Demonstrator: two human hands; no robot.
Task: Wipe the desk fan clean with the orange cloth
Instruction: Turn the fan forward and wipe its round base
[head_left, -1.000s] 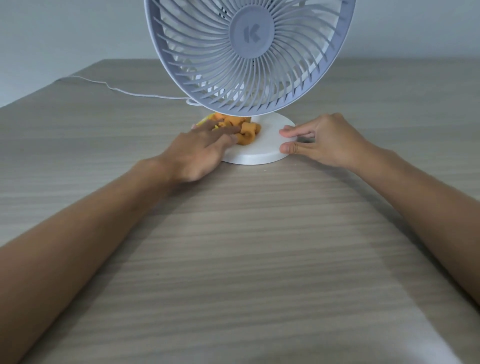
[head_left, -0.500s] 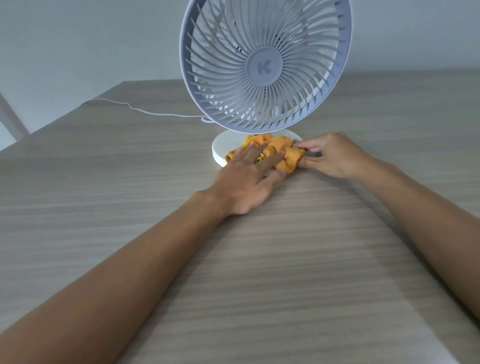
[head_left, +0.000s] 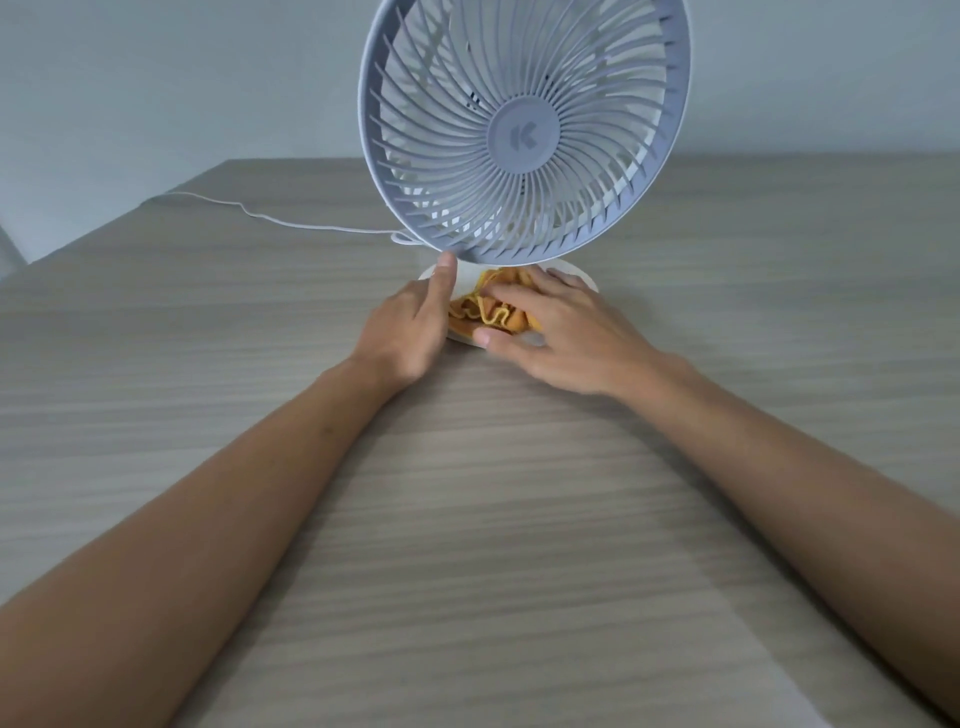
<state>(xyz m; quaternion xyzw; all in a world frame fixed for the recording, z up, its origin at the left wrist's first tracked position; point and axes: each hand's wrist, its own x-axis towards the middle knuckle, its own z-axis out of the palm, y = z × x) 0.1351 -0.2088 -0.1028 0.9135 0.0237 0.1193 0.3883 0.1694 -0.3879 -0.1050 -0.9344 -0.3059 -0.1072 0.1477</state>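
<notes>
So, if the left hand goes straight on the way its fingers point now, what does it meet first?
The left hand points up and away, with one fingertip already at the lower rim of the fan grille. That rim would probably be met first, though depth is unclear; the cloth lies beside the hand, not ahead.

Fan (head_left: 524, 135): pale grey-white, round grille with swirled ribs and a K badge at the hub, head tilted back, standing on a white disc base toward the table's far edge. Cloth (head_left: 485, 312): orange, crumpled, yellow wavy trim, lying on the base's near part under the grille.
</notes>
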